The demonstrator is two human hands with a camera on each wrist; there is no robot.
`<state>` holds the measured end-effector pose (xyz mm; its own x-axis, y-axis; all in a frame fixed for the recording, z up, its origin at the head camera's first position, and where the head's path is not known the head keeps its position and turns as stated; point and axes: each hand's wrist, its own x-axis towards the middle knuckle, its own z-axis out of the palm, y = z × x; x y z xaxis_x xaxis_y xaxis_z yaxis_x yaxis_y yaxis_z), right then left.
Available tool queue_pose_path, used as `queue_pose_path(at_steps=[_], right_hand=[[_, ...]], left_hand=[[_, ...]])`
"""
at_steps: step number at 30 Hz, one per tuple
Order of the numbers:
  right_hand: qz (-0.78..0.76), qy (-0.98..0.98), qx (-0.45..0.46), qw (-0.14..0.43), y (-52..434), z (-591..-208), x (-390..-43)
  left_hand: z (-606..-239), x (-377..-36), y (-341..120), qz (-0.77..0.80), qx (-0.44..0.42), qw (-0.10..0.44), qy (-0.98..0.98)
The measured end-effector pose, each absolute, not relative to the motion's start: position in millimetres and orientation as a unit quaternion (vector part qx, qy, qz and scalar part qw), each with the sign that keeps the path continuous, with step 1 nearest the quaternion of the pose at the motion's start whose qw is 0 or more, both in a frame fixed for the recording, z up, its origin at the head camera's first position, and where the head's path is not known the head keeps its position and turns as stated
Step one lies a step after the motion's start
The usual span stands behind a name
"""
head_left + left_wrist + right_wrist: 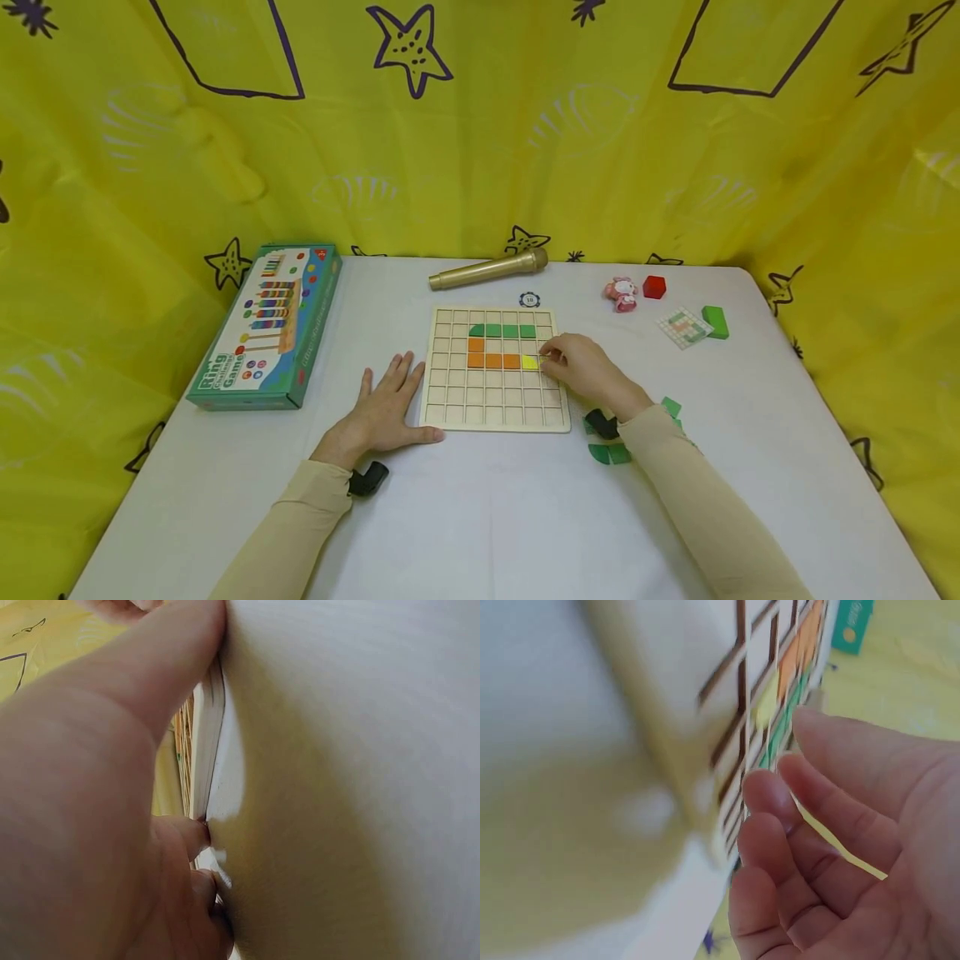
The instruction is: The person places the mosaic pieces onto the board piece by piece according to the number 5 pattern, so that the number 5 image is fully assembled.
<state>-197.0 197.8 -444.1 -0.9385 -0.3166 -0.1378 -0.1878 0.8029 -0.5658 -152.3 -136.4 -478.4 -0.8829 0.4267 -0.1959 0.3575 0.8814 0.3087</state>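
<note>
Head view shows your left hand (pixel 387 407) lying flat on the white table (pixel 487 517), fingers straight and spread, its thumb along the near left corner of the wooden grid board (pixel 495 408); the left wrist view agrees, with the thumb (pixel 161 671) pressed against the board's edge and nothing grasped. Your right hand (pixel 581 371) rests over the board's right side, fingertips at the yellow piece (pixel 529 362); from above you cannot tell whether they pinch it or only touch it, though the right wrist view shows the fingers (pixel 780 802) loosely bent and bare, so I judge the hand released.

On progress: a green piece (pixel 502 331) fills part of the second row; an orange piece (pixel 491 358) sits just below it, and the yellow one lies in the cell touching the orange's right end; so three pieces appear seated and most of the grid is bare. Loose green pieces (pixel 609 452) wait on the table by your right wrist, partly hidden by your sleeve; I judge the filling to be at an early stage.
</note>
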Motion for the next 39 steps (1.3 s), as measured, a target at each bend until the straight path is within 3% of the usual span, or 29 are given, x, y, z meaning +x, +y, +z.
queue_pose_path(at_steps=[12,17,25,39], right_hand=[[-0.276,0.953,-0.063,0.108,318.1,-438.7,-155.7],[-0.271,0.956,-0.04,0.108,347.1,-442.9,-138.3],[-0.264,0.959,-0.047,0.097,355.5,-449.4,-129.6],[-0.239,0.965,-0.068,0.078,323.3,-445.4,-140.6]], left_hand=[[-478.2,-151.9,-137.7,0.138,0.201,0.131,0.961],[-477.3,-151.6,-138.4,0.137,0.198,0.136,0.961],[-478.1,-151.8,-138.9,0.136,0.198,0.137,0.961],[-475.7,-151.1,-136.0,0.14,0.203,0.133,0.96]])
